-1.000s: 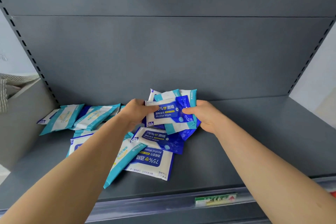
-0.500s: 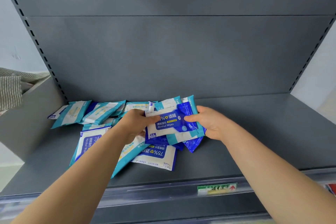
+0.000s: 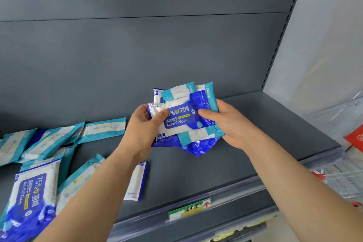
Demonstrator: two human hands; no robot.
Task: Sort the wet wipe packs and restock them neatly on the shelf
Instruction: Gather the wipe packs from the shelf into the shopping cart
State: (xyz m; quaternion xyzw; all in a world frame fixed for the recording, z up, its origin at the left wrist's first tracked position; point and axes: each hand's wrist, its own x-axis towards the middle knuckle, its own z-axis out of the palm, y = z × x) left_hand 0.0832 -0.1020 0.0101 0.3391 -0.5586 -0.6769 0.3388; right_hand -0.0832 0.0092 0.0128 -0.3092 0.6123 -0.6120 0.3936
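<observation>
We hold the bundle of wet wipe packs (image 3: 198, 139) between both hands, over the bare middle of the shelf (image 3: 265, 135). Our left hand (image 3: 140, 131) grips its 9 o'clock end. The thumb is curled over the white face of the top pack (image 3: 176, 120) and the fingers are tucked out of sight beneath. Our right hand (image 3: 230, 125) grips the 3 o'clock end, thumb pressed on the blue print, fingers wrapped behind the stack. The bundle is fanned unevenly: teal-edged packs stick out at 12 o'clock and blue ones sag at 6 o'clock. Whether those touch the shelf we cannot tell.

Half a second ago the bundle sat right over the heap, with packs directly beneath it. Now it has come away towards 3 o'clock, and only grey shelf lies under it. The loose packs (image 3: 47, 141) are left at 8 o'clock of the bundle. The nearest, a teal pack (image 3: 104, 129), lies near our left hand at its 9 o'clock. A white and blue pack (image 3: 137, 180) peeks from under our left forearm. Both hands grip as they did before.
</observation>
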